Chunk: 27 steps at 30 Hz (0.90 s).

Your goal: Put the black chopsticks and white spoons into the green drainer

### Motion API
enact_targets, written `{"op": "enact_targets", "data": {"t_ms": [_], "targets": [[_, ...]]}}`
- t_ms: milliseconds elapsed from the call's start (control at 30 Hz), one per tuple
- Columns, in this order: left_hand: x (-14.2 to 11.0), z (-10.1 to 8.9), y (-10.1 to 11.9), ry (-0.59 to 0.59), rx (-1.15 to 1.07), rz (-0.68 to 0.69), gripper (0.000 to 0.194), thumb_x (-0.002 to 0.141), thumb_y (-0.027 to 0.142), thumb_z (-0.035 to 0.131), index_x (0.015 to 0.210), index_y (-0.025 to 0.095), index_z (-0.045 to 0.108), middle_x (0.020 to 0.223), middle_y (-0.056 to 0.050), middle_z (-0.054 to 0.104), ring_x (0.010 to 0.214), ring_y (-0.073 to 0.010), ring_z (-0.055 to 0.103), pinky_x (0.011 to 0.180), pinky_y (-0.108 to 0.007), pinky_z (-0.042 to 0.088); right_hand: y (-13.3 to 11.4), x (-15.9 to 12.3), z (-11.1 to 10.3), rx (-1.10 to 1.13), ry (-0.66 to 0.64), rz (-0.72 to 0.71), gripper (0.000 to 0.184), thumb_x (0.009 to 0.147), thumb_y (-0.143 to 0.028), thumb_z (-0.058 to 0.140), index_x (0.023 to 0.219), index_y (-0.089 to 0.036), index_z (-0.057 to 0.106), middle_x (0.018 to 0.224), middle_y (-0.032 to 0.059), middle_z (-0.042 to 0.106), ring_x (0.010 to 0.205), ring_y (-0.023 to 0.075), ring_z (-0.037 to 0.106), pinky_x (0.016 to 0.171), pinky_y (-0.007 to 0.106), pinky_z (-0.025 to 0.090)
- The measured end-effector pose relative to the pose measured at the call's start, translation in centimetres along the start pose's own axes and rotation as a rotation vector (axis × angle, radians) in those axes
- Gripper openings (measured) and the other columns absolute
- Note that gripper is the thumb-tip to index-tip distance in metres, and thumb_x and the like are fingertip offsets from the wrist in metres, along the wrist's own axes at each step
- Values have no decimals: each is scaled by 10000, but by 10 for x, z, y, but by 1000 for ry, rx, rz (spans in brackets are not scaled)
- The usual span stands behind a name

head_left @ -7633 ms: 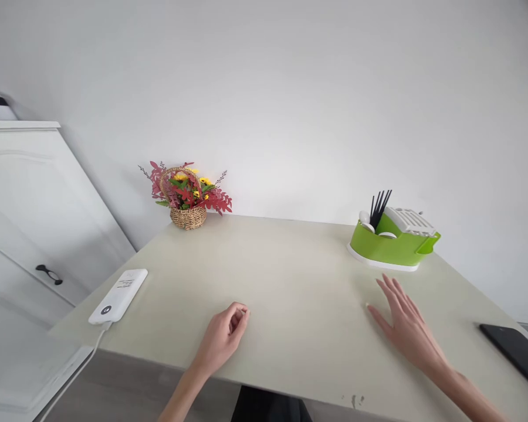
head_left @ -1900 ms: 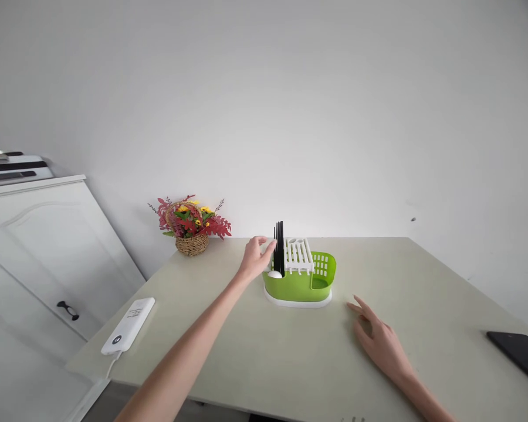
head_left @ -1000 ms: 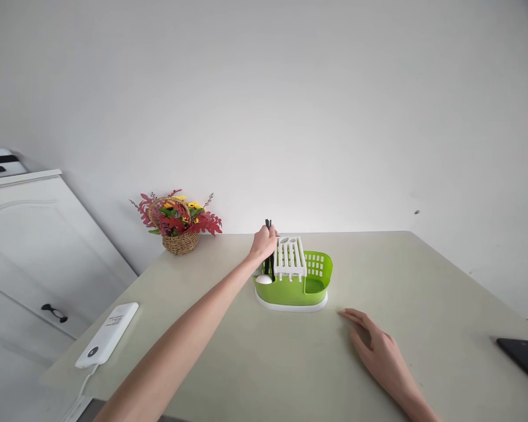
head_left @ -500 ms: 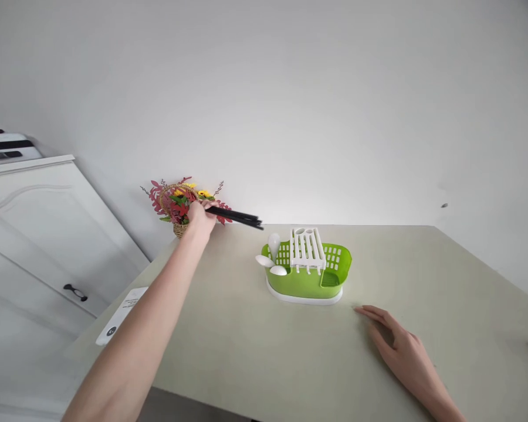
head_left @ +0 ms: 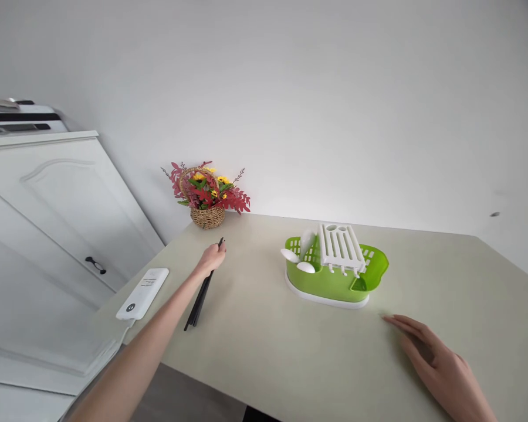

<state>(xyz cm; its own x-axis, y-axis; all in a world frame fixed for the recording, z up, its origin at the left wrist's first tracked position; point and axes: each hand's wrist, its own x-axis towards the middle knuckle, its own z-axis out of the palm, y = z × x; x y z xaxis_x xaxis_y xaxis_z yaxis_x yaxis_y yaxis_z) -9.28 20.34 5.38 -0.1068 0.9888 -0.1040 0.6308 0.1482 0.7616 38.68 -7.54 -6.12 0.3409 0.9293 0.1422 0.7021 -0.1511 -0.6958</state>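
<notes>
Inside green caddy (head_left: 325,286), white spoons (head_left: 306,267)

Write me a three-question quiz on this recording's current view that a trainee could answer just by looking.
1. Multiple choice: what is in the left-hand grip?
(a) a flower stem
(b) black chopsticks
(c) a cup

2. True or false: the flower basket stands farther back on the table than the white device with the cable.

3. Count: how many white spoons show in the green rack?

Key: 1. b, held near their far end. 2. True; the basket is near the back wall. 3. Three.
</notes>
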Motion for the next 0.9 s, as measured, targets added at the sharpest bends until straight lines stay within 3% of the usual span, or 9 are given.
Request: {"op": "enact_targets", "data": {"t_ms": [100,267,367,533,767,900], "targets": [[-9,6,-15,97,181,48,249,1029,291,533,834,182,643,812,-92,722,886,-260,727,709,-299,513,2,-1,0,-16,25,-9,481,905,-585,504,1307,-365,651,1314,-17,737,991,234,747,679,295,574],[-20,16,-30,167,389,125,233,1039,301,468,1044,180,667,942,-129,761,954,-297,734,792,-340,519,1,-1,-2,-39,36,6,484,877,-593,516,1283,-378,670,1293,-18,745,953,248,750,689,331,582],[-22,20,-39,196,476,154,253,1047,311,448,1060,179,664,956,-139,756,952,-313,734,789,-360,527,-1,-2,-3,-42,34,31,484,866,-599,524,1280,-397,671,1288,-19,746,871,249,748,653,352,581],[-22,26,-49,233,560,249,206,1030,262,482,999,160,658,1028,-157,715,1011,-316,709,851,-379,535,-4,-3,-4,-37,48,17,476,881,-586,520,1275,-369,677,1296,-3,744,981,262,747,651,326,575],[-32,35,-54,305,601,395,175,1009,217,500,1123,160,620,1112,-150,644,1057,-293,653,931,-395,525,-5,-1,-2,-30,57,12,477,891,-574,513,1268,-332,677,1296,12,746,1013,247,744,659,291,575],[-35,35,-52,361,641,405,221,1007,283,526,1156,152,623,1154,-196,621,1111,-360,599,975,-480,489,-6,-2,-3,-13,63,-4,453,888,-554,535,1254,-338,691,1271,27,756,949,259,748,658,322,582]]}}
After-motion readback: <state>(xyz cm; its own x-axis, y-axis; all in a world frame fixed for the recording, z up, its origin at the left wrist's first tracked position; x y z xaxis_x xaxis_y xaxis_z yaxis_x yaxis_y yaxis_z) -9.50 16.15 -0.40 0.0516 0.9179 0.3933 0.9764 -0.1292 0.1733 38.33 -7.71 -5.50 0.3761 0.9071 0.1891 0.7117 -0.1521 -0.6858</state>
